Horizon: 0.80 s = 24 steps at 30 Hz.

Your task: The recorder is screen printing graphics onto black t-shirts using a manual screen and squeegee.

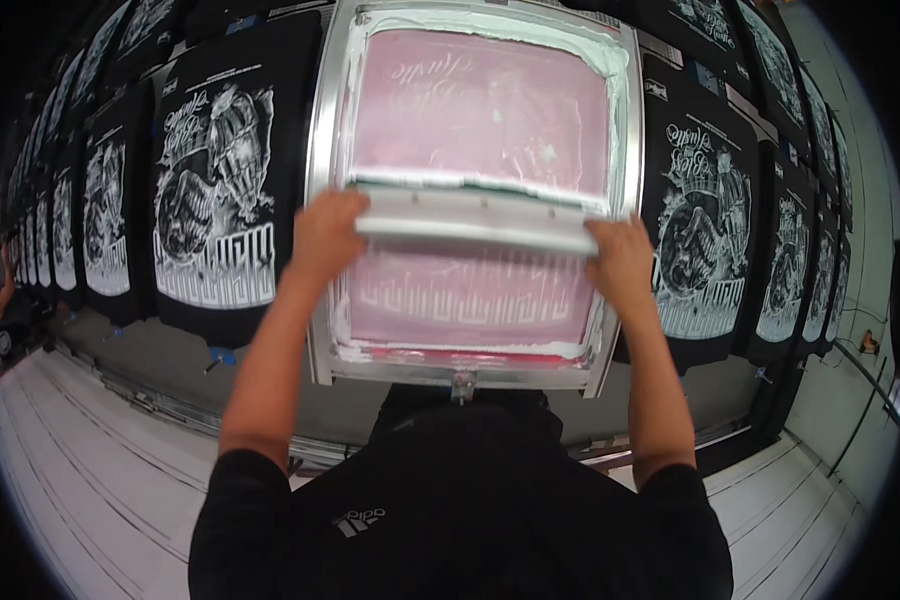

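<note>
A squeegee with a pale, wide handle (480,222) lies across the middle of a screen-printing frame (322,180). At its left end my left hand (328,232) is closed around it, and my right hand (620,255) grips the right end. Along the squeegee's far edge runs a line of white ink (440,180). The pink mesh (485,100) shows on both sides of the squeegee, with faint lettering and a pattern in it. White ink is smeared thickly along the frame's inner borders. Whatever lies beneath the screen is hidden.
Black shirts with white prints (215,190) lie in a row to the left, and more printed shirts (705,210) continue to the right. A metal clamp (463,385) sits at the frame's near edge. Another person's arm (8,280) shows at the far left.
</note>
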Available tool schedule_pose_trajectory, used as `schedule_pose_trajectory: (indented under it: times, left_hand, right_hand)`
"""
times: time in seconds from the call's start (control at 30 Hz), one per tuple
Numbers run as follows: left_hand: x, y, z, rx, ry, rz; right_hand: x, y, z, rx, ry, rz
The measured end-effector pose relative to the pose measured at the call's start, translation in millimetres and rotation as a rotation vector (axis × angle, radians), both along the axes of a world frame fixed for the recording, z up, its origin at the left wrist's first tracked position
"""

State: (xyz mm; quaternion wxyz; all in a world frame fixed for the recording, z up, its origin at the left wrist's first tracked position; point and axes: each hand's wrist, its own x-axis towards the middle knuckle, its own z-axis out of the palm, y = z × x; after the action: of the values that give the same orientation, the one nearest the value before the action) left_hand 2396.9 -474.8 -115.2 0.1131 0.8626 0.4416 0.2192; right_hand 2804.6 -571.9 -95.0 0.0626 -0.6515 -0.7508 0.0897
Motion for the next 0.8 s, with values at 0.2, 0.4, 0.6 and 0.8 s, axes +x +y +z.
schedule_pose_trajectory:
  times: [0.2, 0.4, 0.6, 0.8]
  left_hand:
    - [53, 201, 11, -0.047, 0.278, 0.098]
    - [88, 288, 37, -0.005, 0.253, -0.003]
    - [24, 81, 77, -0.326, 0.209, 0.097]
    - [-23, -161, 77, -0.404, 0.162, 0.025]
  right_hand:
    - [42, 194, 3, -0.07, -0.176, -0.106]
    - [102, 298, 7, -0.085, -0.125, 0.045]
    - [25, 83, 72, -0.245, -0.088, -0.069]
    - [-23, -137, 66, -0.329, 0.148, -0.012]
